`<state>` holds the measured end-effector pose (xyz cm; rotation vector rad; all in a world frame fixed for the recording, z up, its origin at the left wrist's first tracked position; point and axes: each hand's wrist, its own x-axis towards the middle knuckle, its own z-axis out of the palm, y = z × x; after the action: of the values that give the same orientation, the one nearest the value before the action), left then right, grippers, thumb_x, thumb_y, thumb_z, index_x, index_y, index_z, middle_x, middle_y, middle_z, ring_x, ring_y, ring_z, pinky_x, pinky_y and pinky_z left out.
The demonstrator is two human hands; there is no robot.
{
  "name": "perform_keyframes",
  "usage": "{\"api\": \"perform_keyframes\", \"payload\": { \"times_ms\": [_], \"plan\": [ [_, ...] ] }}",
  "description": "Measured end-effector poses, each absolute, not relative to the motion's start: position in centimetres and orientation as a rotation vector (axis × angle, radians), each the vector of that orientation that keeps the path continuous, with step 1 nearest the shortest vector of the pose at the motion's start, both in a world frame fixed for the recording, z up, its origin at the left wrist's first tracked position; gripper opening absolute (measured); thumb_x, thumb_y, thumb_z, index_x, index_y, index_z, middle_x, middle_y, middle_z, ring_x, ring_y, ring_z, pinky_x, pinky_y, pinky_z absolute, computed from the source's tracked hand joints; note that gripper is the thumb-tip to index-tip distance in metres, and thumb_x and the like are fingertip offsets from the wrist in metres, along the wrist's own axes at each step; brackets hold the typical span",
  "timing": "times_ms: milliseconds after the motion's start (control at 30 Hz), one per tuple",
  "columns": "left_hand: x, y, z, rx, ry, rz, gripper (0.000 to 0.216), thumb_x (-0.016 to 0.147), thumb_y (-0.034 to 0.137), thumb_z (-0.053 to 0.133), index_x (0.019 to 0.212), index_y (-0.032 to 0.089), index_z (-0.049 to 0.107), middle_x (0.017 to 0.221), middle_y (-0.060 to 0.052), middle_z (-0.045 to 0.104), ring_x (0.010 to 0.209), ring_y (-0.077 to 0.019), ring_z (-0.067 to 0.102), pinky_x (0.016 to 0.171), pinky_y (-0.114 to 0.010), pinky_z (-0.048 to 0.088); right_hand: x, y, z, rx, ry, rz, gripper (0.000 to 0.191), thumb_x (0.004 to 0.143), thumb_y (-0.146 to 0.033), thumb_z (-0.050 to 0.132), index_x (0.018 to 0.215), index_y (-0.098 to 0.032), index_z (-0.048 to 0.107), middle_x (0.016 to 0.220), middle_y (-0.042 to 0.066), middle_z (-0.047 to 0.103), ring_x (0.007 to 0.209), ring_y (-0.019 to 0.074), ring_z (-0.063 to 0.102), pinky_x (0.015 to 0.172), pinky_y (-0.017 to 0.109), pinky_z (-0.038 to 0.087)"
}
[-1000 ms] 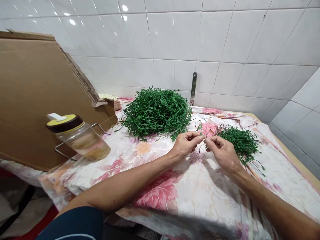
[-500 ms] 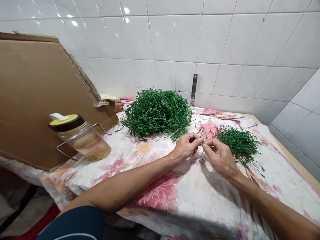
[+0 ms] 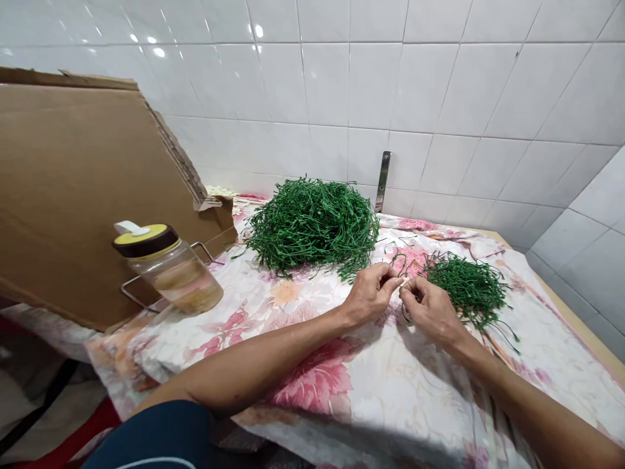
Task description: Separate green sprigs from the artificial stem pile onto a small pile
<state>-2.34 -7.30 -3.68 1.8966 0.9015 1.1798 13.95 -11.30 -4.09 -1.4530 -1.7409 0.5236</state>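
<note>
My left hand (image 3: 370, 294) and my right hand (image 3: 428, 311) meet above the floral cloth, their fingertips pinching a thin dark-green wire strand (image 3: 403, 284). Most of the strand is hidden by my fingers. Just right of my right hand lies a small heap of green artificial foliage strands (image 3: 466, 291), touching neither hand. Farther back, beyond my left hand, sits a much larger tangled heap of the same strands (image 3: 312, 228). A few loose wiry stems (image 3: 398, 257) stick out on the cloth above my fingers.
A glass jar with a yellow-and-black lid (image 3: 170, 273) stands in a wire holder (image 3: 134, 293) at the left, before a large cardboard sheet (image 3: 73, 195). The floral cloth (image 3: 390, 397) covers the table. White tiled walls and a metal bracket (image 3: 383, 181) stand behind.
My fingers have curled closer around the strand, and my hands sit nearer together. The view has shifted slightly. A hand seen earlier beside the cardboard no longer shows.
</note>
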Motion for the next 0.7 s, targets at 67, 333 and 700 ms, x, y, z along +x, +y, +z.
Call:
{"api": "perform_keyframes", "payload": {
  "times_ms": [67, 333, 700],
  "plan": [
    [-2.4, -7.4, -3.7, 1.876, 0.899, 1.168, 0.026, 0.091, 0.037, 0.058, 0.077, 0.016, 0.06, 0.07, 0.002, 0.053, 0.066, -0.0114, 0.044, 0.064, -0.025, 0.033, 14.3, -11.3, -3.8, -1.421, -1.699, 0.787, 0.029, 0.094, -0.042, 0.054, 0.073, -0.021, 0.054, 0.058, -0.002, 0.057, 0.052, 0.0137, 0.049, 0.053, 0.027, 0.038],
    [-2.3, -7.1, -3.6, 1.61, 0.857, 1.152, 0.034, 0.085, 0.048, 0.066, 0.076, 0.016, 0.06, 0.066, 0.001, 0.053, 0.06, -0.0103, 0.045, 0.057, -0.023, 0.036, 14.2, -10.9, -4.3, -1.113, -1.575, 1.196, 0.043, 0.09, -0.059, 0.062, 0.078, -0.017, 0.063, 0.068, 0.001, 0.063, 0.06, 0.0142, 0.058, 0.058, 0.027, 0.048],
    [-2.2, -7.1, -3.3, 1.567, 0.845, 1.158, 0.035, 0.082, 0.048, 0.071, 0.075, 0.014, 0.066, 0.065, 0.001, 0.056, 0.058, -0.0091, 0.044, 0.056, -0.023, 0.035, 13.7, -11.3, -3.2, -1.087, -1.131, 1.439, 0.044, 0.069, -0.052, 0.085, 0.082, -0.016, 0.062, 0.081, 0.003, 0.067, 0.057, 0.0105, 0.057, 0.053, 0.028, 0.054]
  ]
}}
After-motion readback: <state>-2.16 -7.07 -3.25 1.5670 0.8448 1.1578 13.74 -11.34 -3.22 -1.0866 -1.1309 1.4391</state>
